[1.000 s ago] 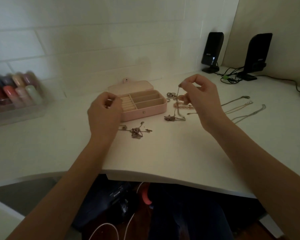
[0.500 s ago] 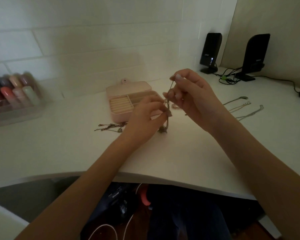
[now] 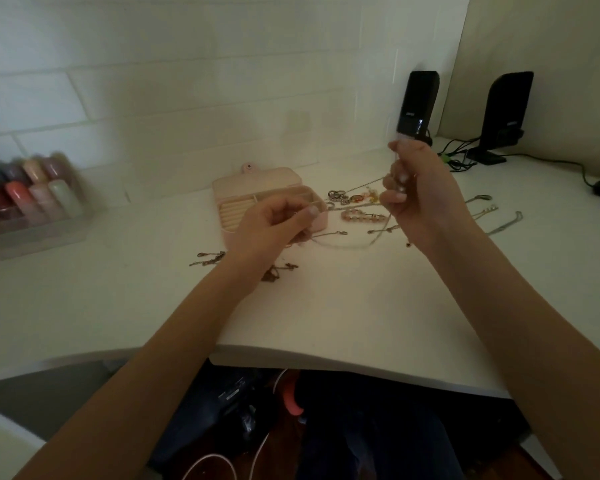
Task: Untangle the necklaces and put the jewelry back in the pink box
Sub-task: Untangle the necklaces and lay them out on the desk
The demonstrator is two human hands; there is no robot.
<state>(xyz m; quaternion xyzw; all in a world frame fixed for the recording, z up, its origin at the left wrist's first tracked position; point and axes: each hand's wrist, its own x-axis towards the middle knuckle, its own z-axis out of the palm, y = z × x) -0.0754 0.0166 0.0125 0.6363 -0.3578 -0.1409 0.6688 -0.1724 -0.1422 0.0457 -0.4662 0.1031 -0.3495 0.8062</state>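
Both hands hold up 1 thin chain (image 3: 355, 187): the left hand (image 3: 271, 225) pinches its near end in front of the open pink box (image 3: 257, 202), while the right hand (image 3: 420, 192) curls round the far end (that grip is blurred). Pulling too hard could tighten a knot, or the hanging slack could snag the loose jewelry (image 3: 362, 214) lying beside the box and drag it.

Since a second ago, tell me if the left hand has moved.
Yes. The left hand went from left of the pink box to in front of it.
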